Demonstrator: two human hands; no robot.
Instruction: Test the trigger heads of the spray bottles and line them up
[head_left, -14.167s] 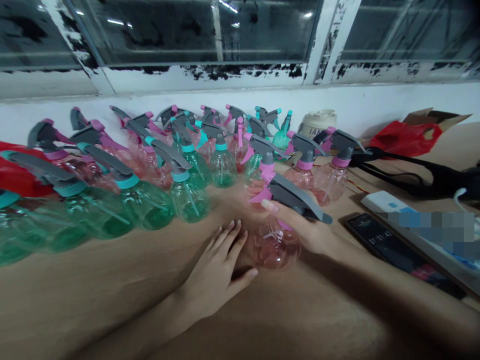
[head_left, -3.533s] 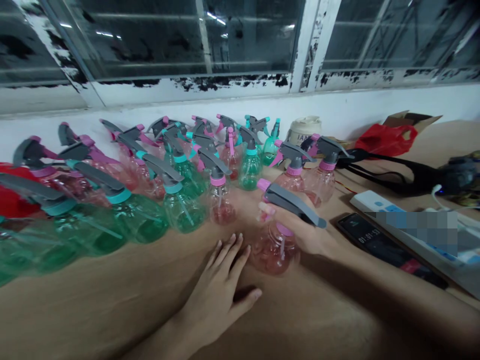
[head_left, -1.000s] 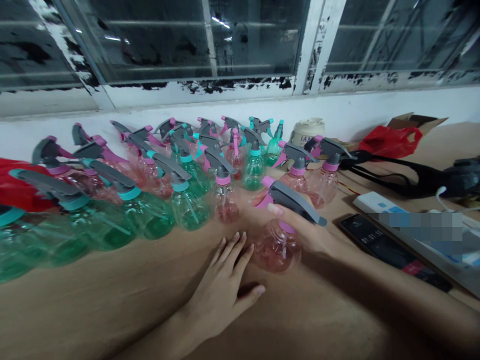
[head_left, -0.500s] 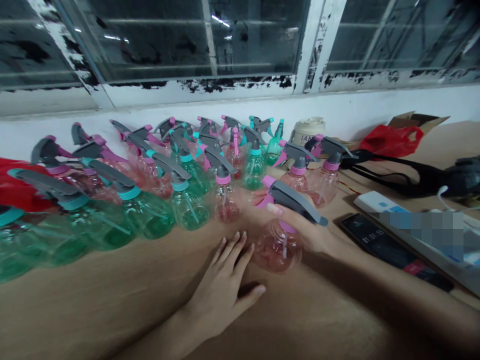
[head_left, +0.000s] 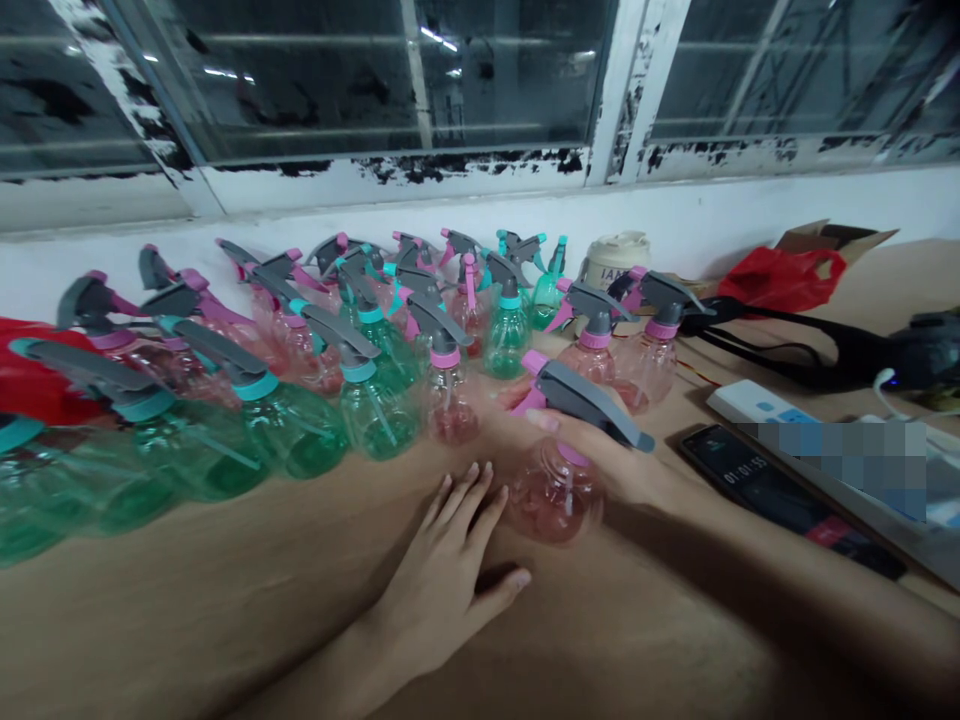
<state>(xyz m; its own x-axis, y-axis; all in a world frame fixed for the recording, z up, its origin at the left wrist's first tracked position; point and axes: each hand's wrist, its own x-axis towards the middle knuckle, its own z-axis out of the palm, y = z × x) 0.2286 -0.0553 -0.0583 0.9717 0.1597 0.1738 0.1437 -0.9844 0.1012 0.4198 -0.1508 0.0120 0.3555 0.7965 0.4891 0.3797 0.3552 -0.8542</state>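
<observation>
My right hand [head_left: 600, 445] is wrapped round the neck of a pink spray bottle [head_left: 555, 495] with a grey and pink trigger head. The bottle stands upright on the table, and some of the fingers are hidden behind it. Flat on the wood beside it, to the left, lies my left hand [head_left: 442, 565] with its fingers spread and nothing in it. Just behind are a small clear-pink spray bottle [head_left: 452, 405] and a green spray bottle [head_left: 379, 420]. Two more pink spray bottles [head_left: 649, 360] stand beyond my right hand.
Several green and pink spray bottles [head_left: 296, 430] crowd the left and back of the table [head_left: 247, 620]. A red bag [head_left: 45, 370] is at far left, another red bag [head_left: 784, 280] at back right. A phone [head_left: 780, 500], white box [head_left: 757, 405], black strap [head_left: 795, 340] and cream container [head_left: 619, 262] lie around.
Almost nothing differs. Both hands and the held spray bottle keep their places, and the whole view has shifted very slightly.
</observation>
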